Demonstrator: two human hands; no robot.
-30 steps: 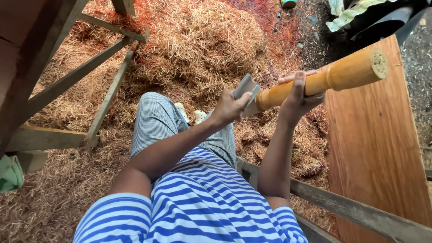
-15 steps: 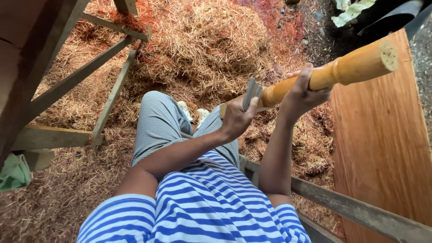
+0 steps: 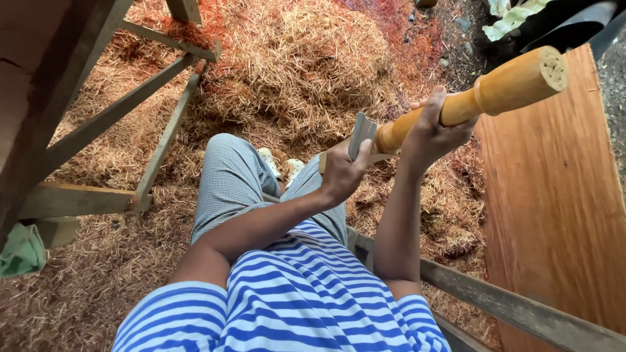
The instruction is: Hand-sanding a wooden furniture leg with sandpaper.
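Note:
My right hand [image 3: 433, 130] grips a thick, yellow-tan turned wooden pole [image 3: 495, 91] that points up and to the right. Its cut end is near the top right of the view. My left hand [image 3: 342, 173] holds a flat grey metal blade [image 3: 360, 133] against the lower end of the pole, just left of my right hand. Below the hands are my legs in grey checked trousers [image 3: 228, 189] and a blue-and-white striped shirt [image 3: 293, 300].
Reddish-brown wood shavings [image 3: 293, 65] cover the ground in heaps. A wooden frame with slanted struts [image 3: 111, 117] stands at the left. A broad reddish plank [image 3: 554, 208] lies at the right, a grey wooden rail [image 3: 508, 306] crosses below it. A green cloth [image 3: 23, 251] lies at far left.
The pole's far end has swung slightly up and to the right. Both hands moved a little right with it, the blade staying at the pole's lower end.

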